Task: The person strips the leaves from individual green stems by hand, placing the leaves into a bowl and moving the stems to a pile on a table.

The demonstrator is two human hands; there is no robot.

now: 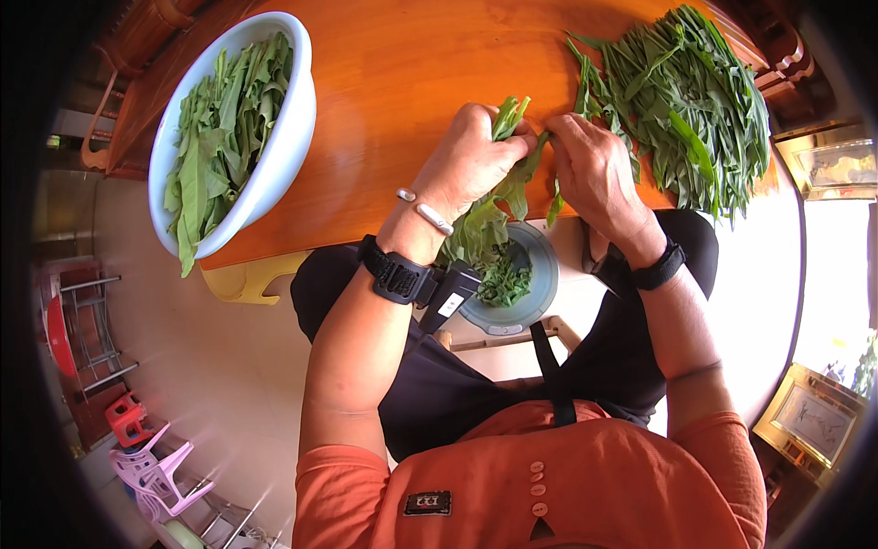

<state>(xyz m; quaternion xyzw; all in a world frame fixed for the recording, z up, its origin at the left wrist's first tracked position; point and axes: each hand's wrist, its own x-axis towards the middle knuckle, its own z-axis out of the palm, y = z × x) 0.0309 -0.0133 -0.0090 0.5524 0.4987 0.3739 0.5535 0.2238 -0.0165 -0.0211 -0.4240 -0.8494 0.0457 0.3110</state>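
Observation:
My left hand (473,151) is closed around a small bunch of long-leaved greens (509,118). The cut-looking stems stick up above the fist, and the leaves (480,223) hang down below it. Close beside it, my right hand (595,165) pinches a narrow green leaf (541,145) between thumb and fingers; part of the grip is hidden. A leaf piece (556,206) dangles under the right hand. Below both hands, a blue-grey plastic bin (542,274) stands between my knees, with torn leaf scraps (506,285) inside.
A large pile of the same greens (693,117) lies at the right of the orange-brown wooden table (405,75). At the left edge, a pale blue basin (288,165) holds more leaves (230,130). A yellow stool (250,280) is partly under the table. Plastic stools (154,466) stand far left.

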